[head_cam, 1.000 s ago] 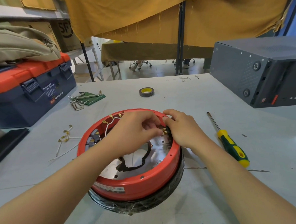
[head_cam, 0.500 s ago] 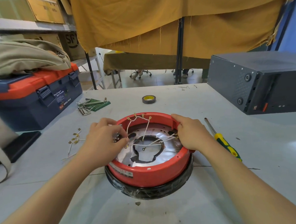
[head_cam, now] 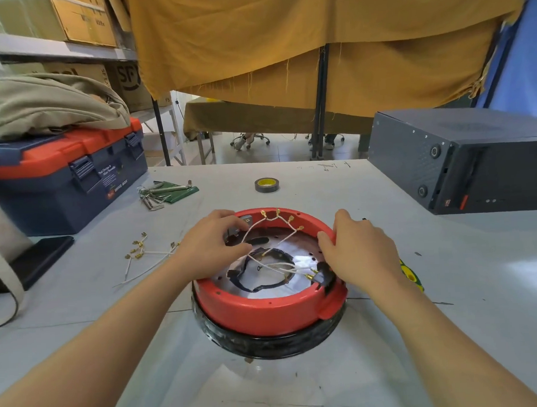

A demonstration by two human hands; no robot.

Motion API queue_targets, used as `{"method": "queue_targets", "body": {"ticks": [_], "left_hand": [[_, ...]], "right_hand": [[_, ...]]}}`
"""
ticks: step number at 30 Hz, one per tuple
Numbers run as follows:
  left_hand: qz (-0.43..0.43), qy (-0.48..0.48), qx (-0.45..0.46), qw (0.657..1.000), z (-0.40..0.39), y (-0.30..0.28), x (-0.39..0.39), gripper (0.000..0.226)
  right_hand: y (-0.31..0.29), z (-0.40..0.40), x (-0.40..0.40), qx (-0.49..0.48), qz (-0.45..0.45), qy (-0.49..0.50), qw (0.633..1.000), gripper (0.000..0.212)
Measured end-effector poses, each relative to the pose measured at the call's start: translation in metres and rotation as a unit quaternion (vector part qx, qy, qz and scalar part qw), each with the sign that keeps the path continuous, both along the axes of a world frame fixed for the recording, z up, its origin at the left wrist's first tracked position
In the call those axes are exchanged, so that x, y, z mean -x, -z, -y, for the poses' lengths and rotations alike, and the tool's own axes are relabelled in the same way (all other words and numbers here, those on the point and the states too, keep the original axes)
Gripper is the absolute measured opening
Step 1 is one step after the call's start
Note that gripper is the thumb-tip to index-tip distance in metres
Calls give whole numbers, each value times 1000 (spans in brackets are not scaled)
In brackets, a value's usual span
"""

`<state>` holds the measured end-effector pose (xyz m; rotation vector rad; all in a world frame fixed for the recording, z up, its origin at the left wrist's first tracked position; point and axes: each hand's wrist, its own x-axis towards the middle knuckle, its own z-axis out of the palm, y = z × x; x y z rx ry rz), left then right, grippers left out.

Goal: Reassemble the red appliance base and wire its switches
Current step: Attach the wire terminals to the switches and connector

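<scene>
The round red plastic appliance base [head_cam: 266,309] is set mid-table [head_cam: 453,318], gripped at both rims: left hand [head_cam: 213,246] curled beside white wires [head_cam: 283,266], right hand [head_cam: 360,254] partly hiding a yellow-green screwdriver [head_cam: 412,273]. A black tape roll [head_cam: 266,184] lies behind.

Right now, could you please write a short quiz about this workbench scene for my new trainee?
1. True or false: the roll of tape lies inside the red base.
2. Which hand holds the right part of the red rim: A) left hand, B) right hand, C) neither?
3. Fill in: the loose white wires with brass terminals lie on the table to the ____ of the base.

Key: 1 false, it lies on the table beyond the base. 2 B. 3 left.
</scene>
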<state>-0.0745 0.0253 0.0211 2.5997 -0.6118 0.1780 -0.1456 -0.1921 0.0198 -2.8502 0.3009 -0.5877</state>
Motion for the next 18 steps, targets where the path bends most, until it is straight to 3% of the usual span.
{"method": "queue_targets", "body": {"ticks": [4,7,11,14,18], "left_hand": [[9,52,-3,999,-1,-1,-10,33],[2,96,1,995,3,-2,-15,41],[-10,164,2,986,12,-4,-18,53],[-7,206,-4,978,19,-6,-22,59],[9,240,-23,970,25,-9,-27,60]], "right_hand": [[-4,6,-5,7,42,-1,999,24],[-7,7,-18,-52,57,-88,993,19],[-11,3,-33,-84,-10,-174,981,35],[-11,2,-39,-37,-35,-186,981,23],[-10,1,-40,-58,-56,-198,977,17]]}}
